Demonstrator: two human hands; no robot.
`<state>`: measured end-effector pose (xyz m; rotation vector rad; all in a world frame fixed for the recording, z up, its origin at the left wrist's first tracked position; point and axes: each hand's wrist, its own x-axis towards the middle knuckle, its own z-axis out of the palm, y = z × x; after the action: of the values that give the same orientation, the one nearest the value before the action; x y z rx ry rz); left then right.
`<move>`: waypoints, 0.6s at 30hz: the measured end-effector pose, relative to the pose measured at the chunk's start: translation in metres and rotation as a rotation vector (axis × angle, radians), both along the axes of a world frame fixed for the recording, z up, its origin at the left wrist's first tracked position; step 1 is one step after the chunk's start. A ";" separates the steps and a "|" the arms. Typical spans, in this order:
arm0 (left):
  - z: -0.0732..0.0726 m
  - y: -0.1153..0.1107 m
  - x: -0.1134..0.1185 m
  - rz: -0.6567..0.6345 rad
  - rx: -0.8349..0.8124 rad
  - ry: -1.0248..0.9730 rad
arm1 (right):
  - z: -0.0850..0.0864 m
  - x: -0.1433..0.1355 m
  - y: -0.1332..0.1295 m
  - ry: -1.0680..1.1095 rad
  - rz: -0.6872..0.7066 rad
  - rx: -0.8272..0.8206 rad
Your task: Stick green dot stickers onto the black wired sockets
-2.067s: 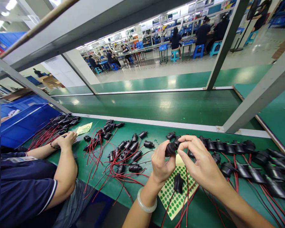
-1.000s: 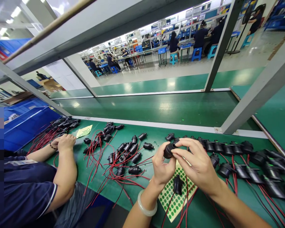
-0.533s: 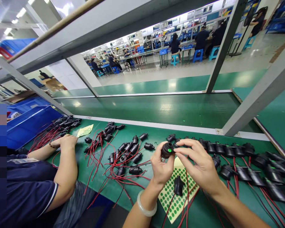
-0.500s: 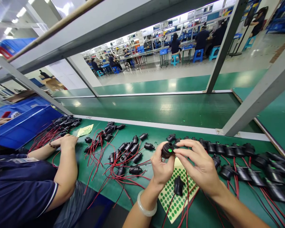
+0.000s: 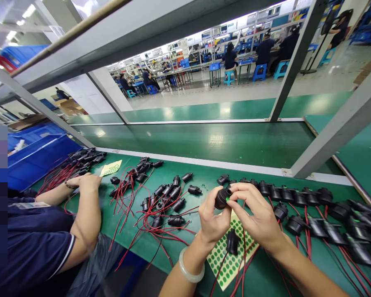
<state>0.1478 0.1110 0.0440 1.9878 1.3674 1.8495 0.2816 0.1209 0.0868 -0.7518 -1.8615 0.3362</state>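
Note:
My left hand [image 5: 212, 218] wraps round a black cylindrical part [image 5: 221, 199] and holds it up over the bench. A small green sticker shows on the part's side, at the fingertips of my right hand [image 5: 259, 210], whose thumb and fingers pinch at the part's edge. Below my hands lies a yellow sheet [image 5: 224, 264] with rows of green round stickers. Another black part [image 5: 232, 242] with a red wire rests on that sheet.
Loose black parts [image 5: 174, 193] with red wires lie left of my hands. Rows of similar parts [image 5: 299, 197] stretch along the right. A co-worker's arm [image 5: 88, 210] rests near a blue bin [image 5: 43, 159]. Metal posts [image 5: 336, 119] rise from the green bench [image 5: 123, 231].
The black part has tilted in my left hand, so its green sticker now faces more to the side. My right fingertips remain against it.

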 end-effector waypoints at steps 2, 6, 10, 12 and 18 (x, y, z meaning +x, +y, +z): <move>0.000 0.001 0.000 -0.019 -0.046 -0.051 | -0.002 0.000 0.003 -0.010 0.015 0.025; 0.000 0.003 -0.001 -0.054 -0.160 -0.172 | -0.006 0.001 0.009 -0.037 0.034 0.028; 0.000 0.003 -0.001 -0.057 -0.174 -0.196 | -0.004 0.002 0.007 -0.043 0.033 0.044; 0.000 0.003 -0.001 -0.068 -0.171 -0.186 | -0.003 0.002 0.005 -0.049 0.032 0.060; 0.001 0.002 0.001 -0.080 -0.175 -0.180 | -0.007 -0.001 0.006 -0.067 0.035 0.092</move>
<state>0.1484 0.1125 0.0452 1.7211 1.3283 1.7589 0.2809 0.1267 0.0799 -0.6762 -1.9411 0.2483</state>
